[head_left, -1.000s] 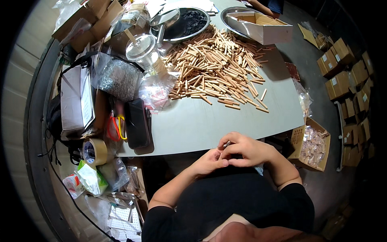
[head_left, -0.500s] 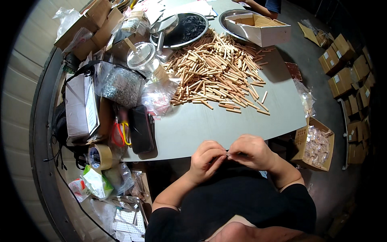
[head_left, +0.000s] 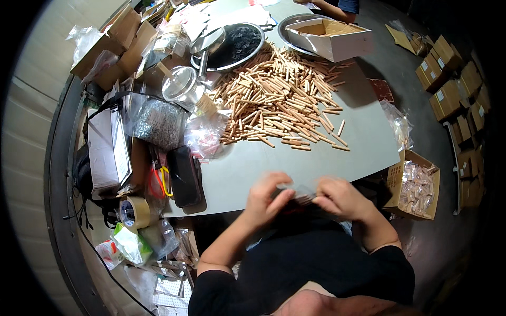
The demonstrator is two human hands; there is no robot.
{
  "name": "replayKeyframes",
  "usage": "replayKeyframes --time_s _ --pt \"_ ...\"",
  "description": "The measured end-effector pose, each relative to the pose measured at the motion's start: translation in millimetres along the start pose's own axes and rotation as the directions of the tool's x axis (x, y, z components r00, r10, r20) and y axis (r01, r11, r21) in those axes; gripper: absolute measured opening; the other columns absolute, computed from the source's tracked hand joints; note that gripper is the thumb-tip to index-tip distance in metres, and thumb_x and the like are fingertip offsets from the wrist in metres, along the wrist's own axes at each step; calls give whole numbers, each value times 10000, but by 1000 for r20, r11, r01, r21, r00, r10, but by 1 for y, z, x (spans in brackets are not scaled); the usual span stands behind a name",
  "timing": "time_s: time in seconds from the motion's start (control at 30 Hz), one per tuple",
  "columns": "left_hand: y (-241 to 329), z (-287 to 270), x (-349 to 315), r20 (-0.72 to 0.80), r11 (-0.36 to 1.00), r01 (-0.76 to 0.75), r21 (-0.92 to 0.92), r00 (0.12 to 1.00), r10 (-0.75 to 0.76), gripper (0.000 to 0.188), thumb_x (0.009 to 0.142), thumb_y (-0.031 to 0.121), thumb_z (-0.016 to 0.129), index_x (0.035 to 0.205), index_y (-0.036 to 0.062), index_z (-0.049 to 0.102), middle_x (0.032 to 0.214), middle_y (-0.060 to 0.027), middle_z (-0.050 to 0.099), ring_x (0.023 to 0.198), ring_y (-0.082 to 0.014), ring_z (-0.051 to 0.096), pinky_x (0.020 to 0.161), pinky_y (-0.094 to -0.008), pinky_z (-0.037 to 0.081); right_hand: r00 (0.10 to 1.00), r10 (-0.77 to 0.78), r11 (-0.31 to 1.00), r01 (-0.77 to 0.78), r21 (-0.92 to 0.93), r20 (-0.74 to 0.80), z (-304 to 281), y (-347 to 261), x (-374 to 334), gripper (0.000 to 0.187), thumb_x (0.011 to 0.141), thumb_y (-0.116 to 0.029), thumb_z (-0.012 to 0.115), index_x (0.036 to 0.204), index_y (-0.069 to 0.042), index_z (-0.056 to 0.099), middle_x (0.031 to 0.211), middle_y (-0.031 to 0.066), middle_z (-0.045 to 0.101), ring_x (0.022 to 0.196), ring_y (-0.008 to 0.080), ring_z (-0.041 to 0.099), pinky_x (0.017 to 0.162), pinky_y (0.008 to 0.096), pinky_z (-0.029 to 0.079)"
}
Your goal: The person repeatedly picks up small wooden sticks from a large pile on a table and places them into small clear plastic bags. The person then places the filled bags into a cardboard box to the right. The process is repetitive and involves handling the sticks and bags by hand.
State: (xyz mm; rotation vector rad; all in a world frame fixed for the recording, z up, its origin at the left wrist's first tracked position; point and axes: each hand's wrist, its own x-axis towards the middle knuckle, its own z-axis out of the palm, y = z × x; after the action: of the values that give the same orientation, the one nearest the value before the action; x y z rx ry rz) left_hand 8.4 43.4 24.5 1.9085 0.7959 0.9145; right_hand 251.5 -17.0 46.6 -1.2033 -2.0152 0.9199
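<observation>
Between my hands, at the table's near edge, is a small clear plastic bag (head_left: 301,195), blurred by motion; what is inside it cannot be made out. My left hand (head_left: 265,199) pinches its left side with thumb and fingers. At the other side, my right hand (head_left: 340,198) is closed on the bag, fingers curled. Farther off on the table lies a large heap of short wooden dowels (head_left: 279,100), some scattered singly along its near edge.
A dark phone (head_left: 184,176), scissors (head_left: 161,179), a bag of metal bits (head_left: 158,121) and a lidded plastic cup (head_left: 179,84) line the left. Behind are a metal bowl (head_left: 258,51) and a white box (head_left: 337,45). A carton of filled bags (head_left: 392,189) stands right; another person's arm (head_left: 334,10) shows far off.
My hands have drawn apart from being close together, and the clear bag now shows stretched between them. The view has shifted slightly.
</observation>
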Motion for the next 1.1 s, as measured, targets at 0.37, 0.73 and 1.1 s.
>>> replayKeyframes --time_s 0.37,0.73,1.1 --pt "-56 -61 5 -97 457 277 845 921 -378 952 888 554 628 1502 -83 276 1574 -308 255 1478 -446 220 1166 -596 187 548 365 556 -777 -296 -753 -119 58 -180 156 865 -94 648 855 16 537 822 158 567 785 303 556 697 408 435" --pt "-27 -22 -56 21 677 -19 736 1000 5 592 764 289 811 1247 15 606 1306 -175 599 1262 -364 535 1027 -502 416 885 40 892 -241 -382 -464 -43 70 1 218 798 -62 714 999 7 668 988 169 625 968 355 604 872 418 495" --pt "-25 -11 -72 -114 827 -206 523 945 307 290 671 -61 725 941 43 746 757 -58 612 742 -242 620 636 -340 502 918 2 899 -175 -400 -398 -74 98 35 160 838 -10 685 998 -21 680 1006 123 608 974 329 603 838 406 512"
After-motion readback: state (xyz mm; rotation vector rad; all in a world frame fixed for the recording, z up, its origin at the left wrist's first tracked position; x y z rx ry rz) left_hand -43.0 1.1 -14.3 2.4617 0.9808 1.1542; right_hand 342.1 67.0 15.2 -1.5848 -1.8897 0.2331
